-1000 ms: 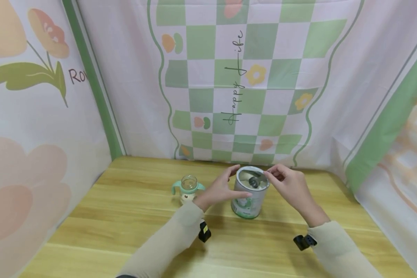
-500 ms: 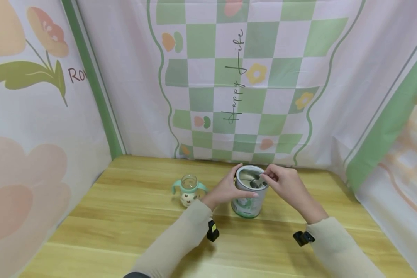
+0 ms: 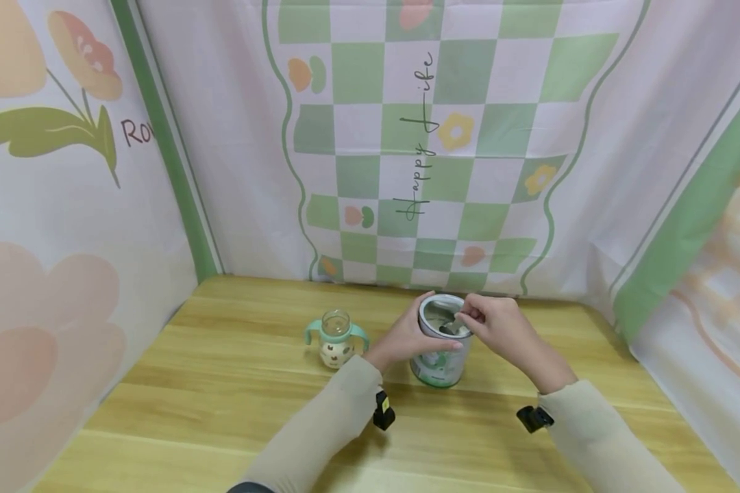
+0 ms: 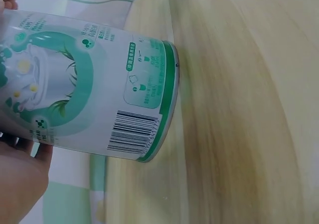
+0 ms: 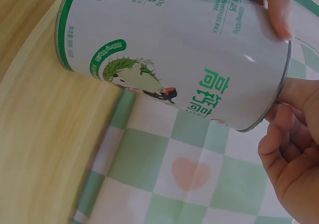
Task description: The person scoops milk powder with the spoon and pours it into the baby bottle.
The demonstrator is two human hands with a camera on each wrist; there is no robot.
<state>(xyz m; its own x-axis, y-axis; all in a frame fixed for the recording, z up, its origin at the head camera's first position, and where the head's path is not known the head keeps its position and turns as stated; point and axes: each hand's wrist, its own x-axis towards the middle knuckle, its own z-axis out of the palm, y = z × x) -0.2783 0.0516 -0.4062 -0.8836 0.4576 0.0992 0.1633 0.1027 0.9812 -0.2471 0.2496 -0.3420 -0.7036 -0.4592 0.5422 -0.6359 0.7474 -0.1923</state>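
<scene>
A white and green milk powder can [image 3: 439, 370] stands open-topped on the table. My left hand [image 3: 402, 339] grips it around the upper part, thumb across the front and fingers on the far side. Inside the rim, my right hand [image 3: 507, 330] pinches the handle of a scoop [image 3: 449, 329], whose bowl looks dark and glossy in the can. In the right wrist view, the right hand [image 5: 291, 149] has its fingertips over the rim, hiding the scoop. The printed side and barcode of the can [image 4: 94, 79] fill much of the left wrist view.
A baby bottle [image 3: 336, 351] with mint-green handles and no lid stands left of the can, close to the left wrist. The wooden table [image 3: 210, 383] ends at a checked curtain [image 3: 397, 253] behind the can. Curtains also hang at both sides.
My left hand has closed in around the can. The right hand has shifted left from the rim's edge into the opening, and the scoop has tilted with it.
</scene>
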